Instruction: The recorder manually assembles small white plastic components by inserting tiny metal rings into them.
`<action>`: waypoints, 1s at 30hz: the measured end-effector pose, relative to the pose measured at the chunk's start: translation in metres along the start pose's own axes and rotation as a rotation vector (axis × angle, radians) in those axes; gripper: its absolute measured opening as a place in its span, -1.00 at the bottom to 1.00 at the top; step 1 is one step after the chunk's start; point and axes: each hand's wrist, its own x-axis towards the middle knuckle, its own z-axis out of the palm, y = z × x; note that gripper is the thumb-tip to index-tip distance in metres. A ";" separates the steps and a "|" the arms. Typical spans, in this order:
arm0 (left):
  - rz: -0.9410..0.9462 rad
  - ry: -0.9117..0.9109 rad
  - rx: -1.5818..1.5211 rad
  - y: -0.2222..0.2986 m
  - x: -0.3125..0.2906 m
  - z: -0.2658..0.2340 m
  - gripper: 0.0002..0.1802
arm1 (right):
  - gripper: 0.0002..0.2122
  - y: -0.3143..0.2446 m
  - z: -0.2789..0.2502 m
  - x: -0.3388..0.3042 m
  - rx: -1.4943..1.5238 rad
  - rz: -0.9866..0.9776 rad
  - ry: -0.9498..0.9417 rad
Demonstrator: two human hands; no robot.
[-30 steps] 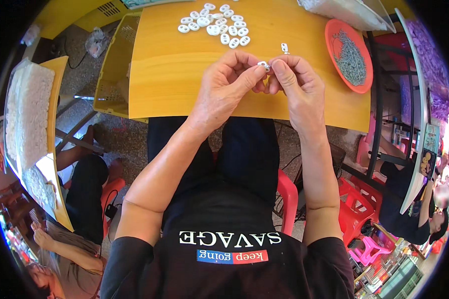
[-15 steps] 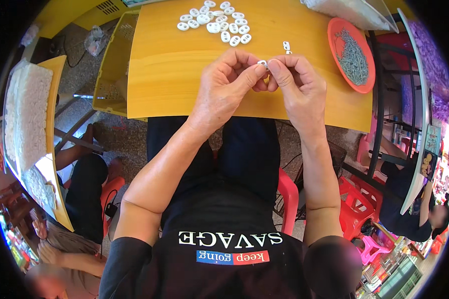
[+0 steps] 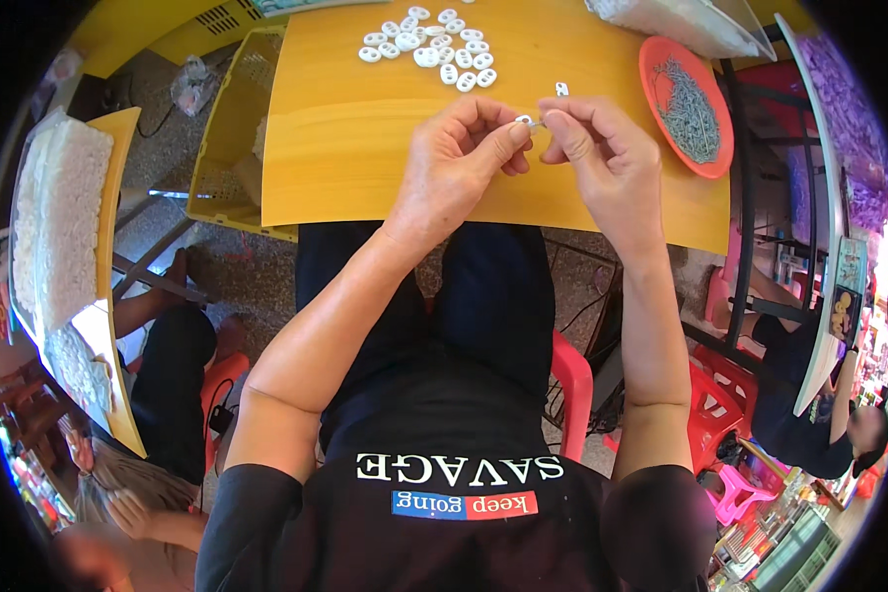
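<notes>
Over the yellow table, my left hand pinches a small white oval plastic piece between thumb and fingers. My right hand is just to its right, thumb and forefinger closed on a thin metal screw whose far end reaches the white piece. How deep the screw sits in it is too small to tell. Beyond my hands lies a loose cluster of white oval pieces with holes. A small white rectangular piece rests on the table just past my right hand.
An orange-red dish of grey metal screws stands on the right of the yellow table. A clear bag of white parts is at the far right. A yellow crate stands left; other people sit at both sides.
My right hand has shifted right, opening a gap between the hands where the metal screw now shows. My left hand keeps the white piece nearly in place.
</notes>
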 end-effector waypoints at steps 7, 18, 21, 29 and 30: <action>0.011 -0.001 0.006 0.000 0.000 -0.001 -0.85 | -0.91 0.001 -0.009 0.009 -0.254 -0.273 -0.104; 0.004 -0.005 -0.002 -0.001 -0.002 -0.001 -0.85 | -0.95 0.007 0.006 0.000 -0.145 -0.142 -0.055; -0.004 -0.006 0.023 0.000 -0.003 0.000 -0.88 | -0.94 0.010 0.009 -0.005 -0.112 -0.112 -0.018; 0.006 0.021 0.036 -0.001 -0.001 0.002 -0.87 | -0.91 0.015 0.004 -0.005 -0.030 -0.066 0.020; 0.009 0.014 0.034 -0.001 -0.001 0.002 -0.87 | -0.89 0.009 -0.001 -0.002 0.038 0.006 0.013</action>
